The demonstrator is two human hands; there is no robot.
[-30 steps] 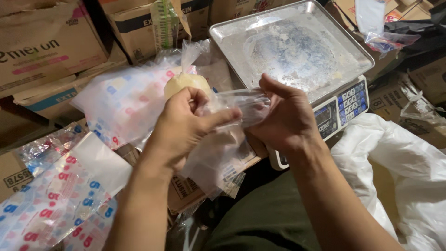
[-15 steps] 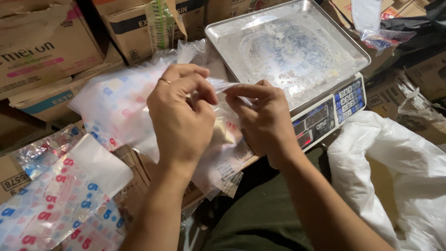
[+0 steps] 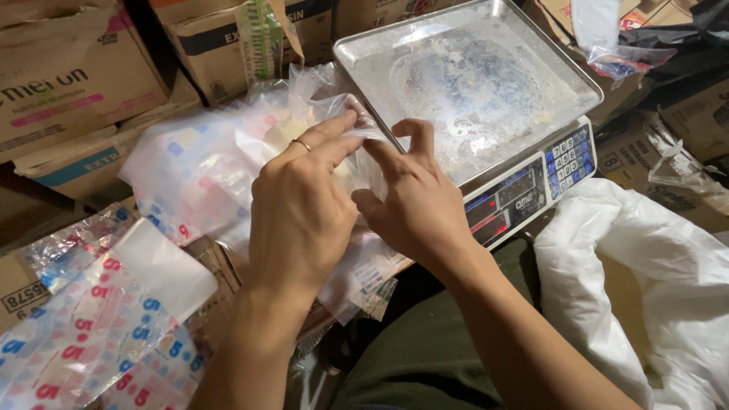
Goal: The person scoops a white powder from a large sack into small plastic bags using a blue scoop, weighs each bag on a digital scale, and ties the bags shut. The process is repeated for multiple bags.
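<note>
Both hands work at a clear plastic bag [image 3: 334, 144] that lies just left of the weighing scale [image 3: 486, 99], against its near-left corner. The left hand [image 3: 300, 209], a ring on one finger, pinches the bag's upper edge in a narrow grip between thumb and fingers. The right hand [image 3: 414, 201] touches the same bag just beside it with fingers spread; whether its grip has closed on the film cannot be told, since the left hand covers the contact. A pale rounded item seems to sit inside the bag, though the film blurs it. The scale's steel pan is smeared with residue. Left of the scale lies a pile of printed plastic bags [image 3: 91, 326]; behind it stand cardboard boxes [image 3: 68, 76]. Right of the scale, a large white sack [image 3: 645, 281] rests by the person's leg.
</note>
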